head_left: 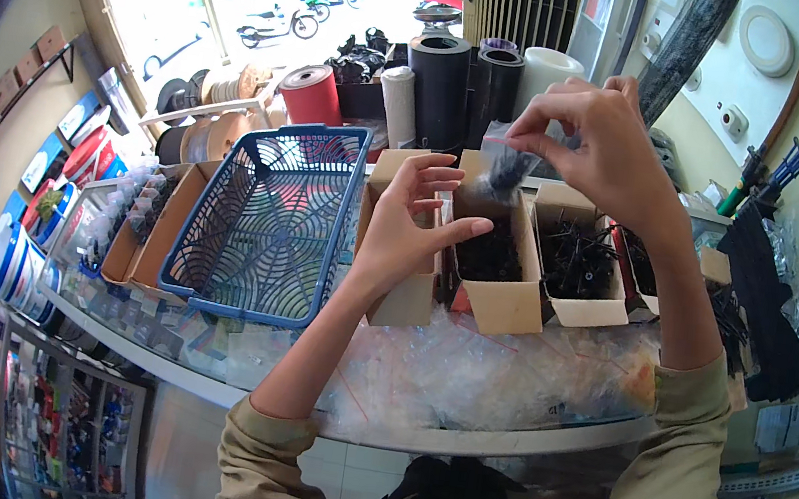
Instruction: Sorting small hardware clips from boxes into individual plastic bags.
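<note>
My right hand pinches the top edge of a small see-through zip bag with dark pieces inside, holding it up over the cardboard boxes. Lower and to its left, my left hand is open, thumb and fingers spread, with nothing in it. Beneath the bag stands an open cardboard box of small dark pieces, too small to name. To its right, another cardboard box holds black screw-like pieces. Partly behind my left hand is a third box; its inside is mostly hidden.
A blue plastic basket stands left of the boxes. Loose see-through bags pile along the counter's near side. Behind are a red roll, black rolls and a white roll. Paint buckets stand at the left.
</note>
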`<state>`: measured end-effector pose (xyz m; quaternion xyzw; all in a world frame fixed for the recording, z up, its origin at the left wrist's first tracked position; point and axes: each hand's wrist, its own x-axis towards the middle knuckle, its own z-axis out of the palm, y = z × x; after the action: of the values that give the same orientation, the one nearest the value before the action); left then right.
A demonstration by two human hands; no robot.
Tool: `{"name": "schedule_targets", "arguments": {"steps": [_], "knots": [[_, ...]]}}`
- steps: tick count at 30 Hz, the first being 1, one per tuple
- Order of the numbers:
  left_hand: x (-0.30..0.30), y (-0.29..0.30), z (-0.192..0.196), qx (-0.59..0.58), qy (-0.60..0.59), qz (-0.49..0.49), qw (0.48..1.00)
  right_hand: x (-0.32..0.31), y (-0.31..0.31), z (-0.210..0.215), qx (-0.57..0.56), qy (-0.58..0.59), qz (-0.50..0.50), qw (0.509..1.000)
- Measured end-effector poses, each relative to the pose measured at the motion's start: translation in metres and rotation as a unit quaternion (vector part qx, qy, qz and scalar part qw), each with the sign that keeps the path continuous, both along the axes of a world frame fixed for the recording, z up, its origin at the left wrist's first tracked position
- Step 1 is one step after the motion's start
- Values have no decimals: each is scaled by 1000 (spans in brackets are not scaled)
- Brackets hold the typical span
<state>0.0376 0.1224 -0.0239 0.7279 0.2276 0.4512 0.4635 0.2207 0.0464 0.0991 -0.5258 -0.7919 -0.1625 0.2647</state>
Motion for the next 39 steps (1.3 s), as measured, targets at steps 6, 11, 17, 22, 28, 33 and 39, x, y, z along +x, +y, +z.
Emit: {"name": "schedule_targets", "arguments": {"steps": [6, 11, 17, 22, 28, 33, 39], "knots": [[0, -2, 0, 21, -7, 33, 999, -5, 6, -14, -40, -2, 30, 999], [-2, -6, 4, -71, -25, -92, 993, -15, 8, -21, -50, 50, 45, 996], [-3, -5, 3, -30, -88, -89, 992, -12, 11, -16, -110, 74, 93, 987], [-6, 0, 1, -33, -50, -90, 994, -5, 19, -20, -104, 105, 173, 974], [-3, -3, 3, -87, -85, -85, 989, -3, 14, -17, -41, 53, 111, 992], [-4, -2, 5, -82, -70, -20, 994, -3, 15, -22, -62, 2, 88, 994], [-1, -3, 7, -56, -74, -9, 996, 2, 11, -11, -28, 49, 62, 996]]}}
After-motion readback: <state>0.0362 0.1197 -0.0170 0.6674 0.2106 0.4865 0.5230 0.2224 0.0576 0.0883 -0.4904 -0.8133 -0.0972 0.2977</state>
